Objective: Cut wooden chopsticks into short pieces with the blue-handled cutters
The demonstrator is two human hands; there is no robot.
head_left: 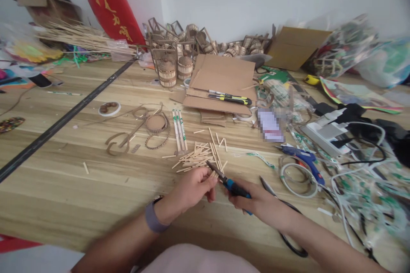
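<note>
My left hand [191, 188] is closed in a pinch on a few short wooden sticks [214, 175], mostly hidden by the fingers. Wrapped round the blue and black handle of a file [236, 188] is my right hand [261, 202]. The file's flat grey blade points up and left, lying against the sticks at my left fingertips. Just beyond both hands spreads a loose pile of short wooden sticks [196, 157]. Three longer strips with green and white wrapping [179, 130] lie behind that pile.
Scissors [267, 186] lie partly under my right forearm. To the right are a tape roll [298, 180], a blue glue gun [301, 158], a power strip [326, 136] and tangled cables. Cardboard sheets [221, 72] bear utility knives [230, 98]. Small woven baskets [167, 74] crowd the wall.
</note>
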